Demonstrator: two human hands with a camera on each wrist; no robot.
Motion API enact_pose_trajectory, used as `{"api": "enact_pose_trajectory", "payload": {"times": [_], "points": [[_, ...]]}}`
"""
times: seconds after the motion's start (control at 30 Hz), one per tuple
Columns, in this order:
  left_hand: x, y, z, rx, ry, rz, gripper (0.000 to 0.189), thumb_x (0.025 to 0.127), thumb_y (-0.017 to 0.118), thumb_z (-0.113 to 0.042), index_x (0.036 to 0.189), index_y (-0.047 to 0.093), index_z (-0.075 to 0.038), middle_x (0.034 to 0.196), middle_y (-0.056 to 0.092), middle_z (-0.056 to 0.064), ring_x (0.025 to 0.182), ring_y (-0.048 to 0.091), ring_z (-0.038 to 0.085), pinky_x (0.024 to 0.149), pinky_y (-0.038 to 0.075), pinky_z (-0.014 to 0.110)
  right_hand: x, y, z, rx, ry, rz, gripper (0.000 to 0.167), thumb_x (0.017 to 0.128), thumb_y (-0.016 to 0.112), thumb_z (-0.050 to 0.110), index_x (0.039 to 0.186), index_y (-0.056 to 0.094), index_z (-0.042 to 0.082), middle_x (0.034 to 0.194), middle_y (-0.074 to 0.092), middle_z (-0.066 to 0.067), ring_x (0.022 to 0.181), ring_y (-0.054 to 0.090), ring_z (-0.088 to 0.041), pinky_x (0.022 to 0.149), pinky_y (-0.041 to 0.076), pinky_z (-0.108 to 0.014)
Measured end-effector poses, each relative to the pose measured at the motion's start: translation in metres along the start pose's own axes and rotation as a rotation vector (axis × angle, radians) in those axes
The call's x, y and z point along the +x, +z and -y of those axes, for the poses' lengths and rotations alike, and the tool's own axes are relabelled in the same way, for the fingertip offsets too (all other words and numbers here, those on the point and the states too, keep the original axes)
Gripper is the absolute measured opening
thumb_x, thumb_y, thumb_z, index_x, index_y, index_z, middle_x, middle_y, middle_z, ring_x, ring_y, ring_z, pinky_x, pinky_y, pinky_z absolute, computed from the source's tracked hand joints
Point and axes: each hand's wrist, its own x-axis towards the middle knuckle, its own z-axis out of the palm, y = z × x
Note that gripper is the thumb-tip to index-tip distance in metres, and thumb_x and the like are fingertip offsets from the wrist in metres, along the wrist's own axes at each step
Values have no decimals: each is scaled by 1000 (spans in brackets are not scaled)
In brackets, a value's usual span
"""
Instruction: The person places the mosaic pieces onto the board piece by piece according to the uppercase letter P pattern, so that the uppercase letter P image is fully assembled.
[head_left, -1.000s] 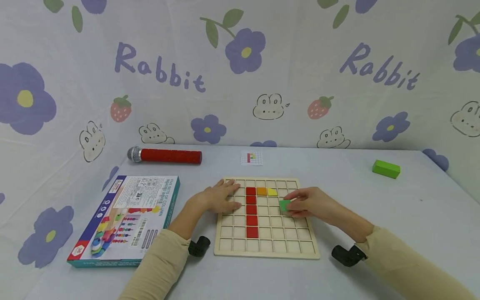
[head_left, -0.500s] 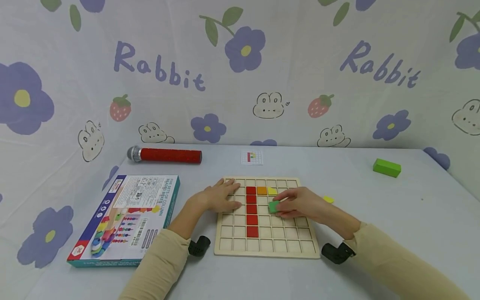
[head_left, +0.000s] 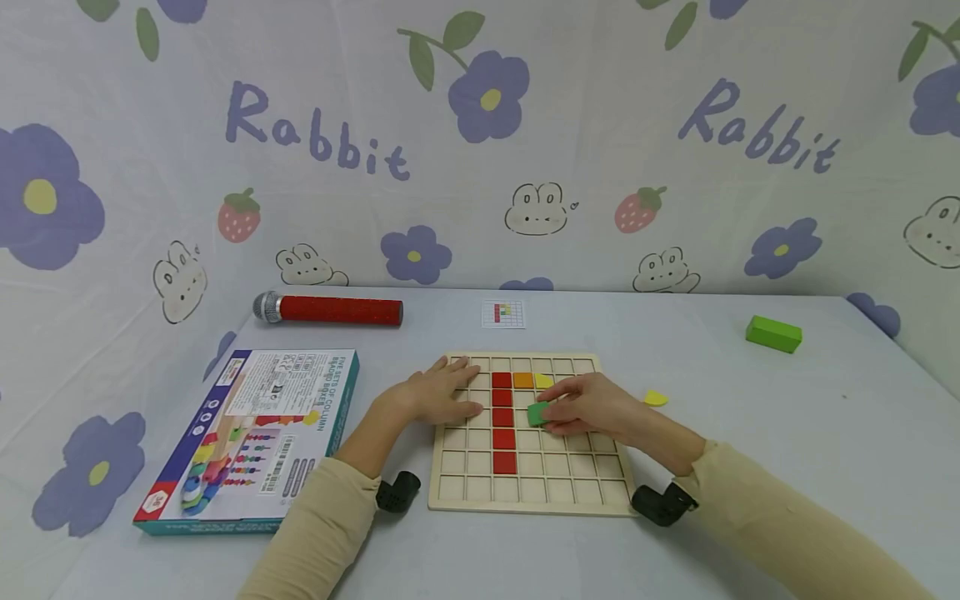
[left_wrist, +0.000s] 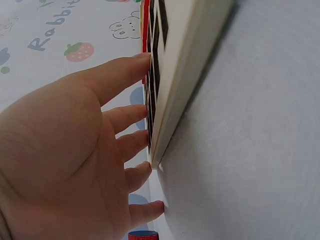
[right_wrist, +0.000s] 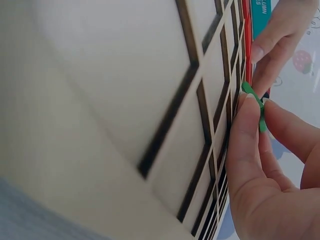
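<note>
My right hand (head_left: 588, 406) pinches a green square tile (head_left: 537, 414) between thumb and fingers, over the wooden grid board (head_left: 534, 507). In the right wrist view the green tile (right_wrist: 261, 110) is tilted, its lower edge close over the board's ridges. Several red tiles (head_left: 503, 439) form a column in the grid. To the right of the top red one lie an orange tile (head_left: 522, 380) and a yellow tile (head_left: 543, 381), the yellow partly behind my fingers. Fingers spread, my left hand (head_left: 438, 394) rests on the board's left edge; its fingertips touch there in the left wrist view.
A small card (head_left: 503, 315) with a coloured grid pattern lies behind the board. Left of it is a red-handled microphone (head_left: 341, 311); nearer stands a flat box (head_left: 292, 383). A yellow piece (head_left: 656, 398) lies beyond my right wrist, and a green block (head_left: 774, 333) sits back right.
My right hand has slid left across the board with the green tile, towards the red column. The yellow piece beyond the wrist has come into sight. My left hand stays put.
</note>
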Motion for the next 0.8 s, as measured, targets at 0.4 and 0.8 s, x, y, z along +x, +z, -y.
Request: {"api": "enact_pose_trajectory", "payload": {"times": [0.4,0.8], "points": [[-1,1,1,1,-11,2,66,96,54,-39,151,29,-11,156,19,11,143,8,34,108,14,60,6,13,1,-76,-27,-39,29,87,68,1,113,61,-12,86,64,-14,68,66,-15,67,56,-28],[0,-1,-1,11,-13,9,67,97,53,-39,151,27,-11,157,18,10,143,7,33,108,14,60,3,17,7,-149,-45,-51,28,88,68,4,111,62,-11,86,64,-13,67,64,-15,67,56,-29]]}}
